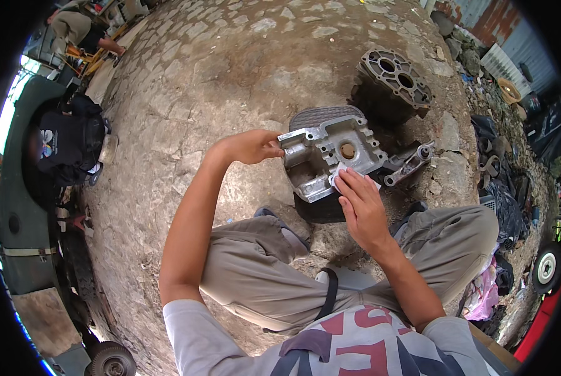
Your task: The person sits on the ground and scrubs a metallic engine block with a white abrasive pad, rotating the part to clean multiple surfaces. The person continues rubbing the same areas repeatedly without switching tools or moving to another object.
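Note:
A silvery cast-metal housing (pixel 340 133), with open compartments and a round hole, lies in front of me on a dark ribbed support (pixel 321 116). My left hand (pixel 254 147) grips its left corner, thumb and fingers closed round the edge. On the near right rim, my right hand (pixel 362 203) presses a white cloth (pixel 337 170) against the metal with its fingers. The cloth is mostly covered by that hand, and whether it is fabric or paper is hard to tell. Just right of the housing is a smaller metal bracket-like part (pixel 411 164).
A large dark casing (pixel 393 81) with a holed flange stands beyond the housing. Stony ground (pixel 186 94) spreads around. Black bags (pixel 506 207) and scrap line the right side. At left, a person in black (pixel 74 141) sits by a dark green vehicle body (pixel 24 188); another person (pixel 80 31) bends farther back.

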Available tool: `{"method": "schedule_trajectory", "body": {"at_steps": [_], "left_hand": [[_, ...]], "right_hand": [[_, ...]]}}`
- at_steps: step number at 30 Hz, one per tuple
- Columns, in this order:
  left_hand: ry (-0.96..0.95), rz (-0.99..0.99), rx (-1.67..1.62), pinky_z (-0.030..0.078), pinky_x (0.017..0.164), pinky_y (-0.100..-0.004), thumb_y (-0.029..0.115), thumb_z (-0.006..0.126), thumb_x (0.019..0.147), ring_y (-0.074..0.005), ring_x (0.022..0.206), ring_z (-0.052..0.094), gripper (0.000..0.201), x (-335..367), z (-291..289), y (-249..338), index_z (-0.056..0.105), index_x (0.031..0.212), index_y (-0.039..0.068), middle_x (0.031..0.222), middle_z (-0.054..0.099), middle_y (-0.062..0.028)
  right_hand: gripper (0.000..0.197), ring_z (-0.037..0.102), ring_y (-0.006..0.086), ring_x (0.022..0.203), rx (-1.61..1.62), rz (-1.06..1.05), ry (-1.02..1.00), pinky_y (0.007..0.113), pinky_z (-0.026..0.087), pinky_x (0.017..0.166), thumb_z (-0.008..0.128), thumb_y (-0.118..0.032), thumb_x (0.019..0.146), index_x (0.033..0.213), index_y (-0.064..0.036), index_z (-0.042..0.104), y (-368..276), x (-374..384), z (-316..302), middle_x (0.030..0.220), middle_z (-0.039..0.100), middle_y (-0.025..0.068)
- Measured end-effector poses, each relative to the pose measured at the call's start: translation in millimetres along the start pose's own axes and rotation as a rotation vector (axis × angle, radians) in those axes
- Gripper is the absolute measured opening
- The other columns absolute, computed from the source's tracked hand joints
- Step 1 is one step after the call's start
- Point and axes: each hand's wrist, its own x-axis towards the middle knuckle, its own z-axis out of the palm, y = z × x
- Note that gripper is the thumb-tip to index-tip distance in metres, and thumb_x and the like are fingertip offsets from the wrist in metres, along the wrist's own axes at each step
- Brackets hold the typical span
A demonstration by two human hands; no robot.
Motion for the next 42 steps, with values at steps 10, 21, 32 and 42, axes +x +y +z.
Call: {"method": "schedule_trajectory", "body": {"at_steps": [10,21,32,42], "left_hand": [[0.042,-0.064,0.096,0.057,0.09,-0.0404,0.034,0.063,0.108,-0.0275,0.104,0.073,0.039,-6,-8,14,0.069,0.129,0.001,0.113,0.078,-0.0158],[0.122,-0.106,0.229,0.056,0.078,-0.0447,0.048,0.067,0.103,-0.0331,0.089,0.074,0.048,-3,-7,18,0.077,0.11,0.002,0.098,0.077,-0.0205],[0.17,-0.086,0.286,0.052,0.073,-0.0482,0.043,0.068,0.102,-0.0383,0.08,0.07,0.045,1,-3,24,0.074,0.106,-0.001,0.088,0.072,-0.0238],[0.138,-0.092,0.291,0.05,0.07,-0.0482,0.032,0.067,0.101,-0.0371,0.075,0.066,0.035,1,-1,23,0.07,0.102,-0.003,0.083,0.07,-0.023]], "right_hand": [[0.056,0.048,0.0302,0.147,-0.015,-0.054,-0.032,0.05,0.036,0.122,0.072,-0.01,0.093,0.147,-0.007,0.06,-5,-1,12,0.155,0.056,0.0104],[0.053,0.048,0.0299,0.148,-0.083,0.075,0.006,0.052,0.035,0.122,0.068,-0.005,0.095,0.147,-0.0071,0.06,14,2,2,0.154,0.057,0.0115],[0.047,0.048,0.0315,0.148,-0.046,0.053,0.007,0.052,0.035,0.12,0.065,-0.009,0.1,0.146,-0.0035,0.059,4,4,5,0.153,0.057,0.0135],[0.049,0.049,0.0311,0.148,0.018,0.006,0.0,0.052,0.034,0.122,0.065,-0.008,0.099,0.147,-0.0041,0.059,-3,-2,11,0.155,0.056,0.012]]}}
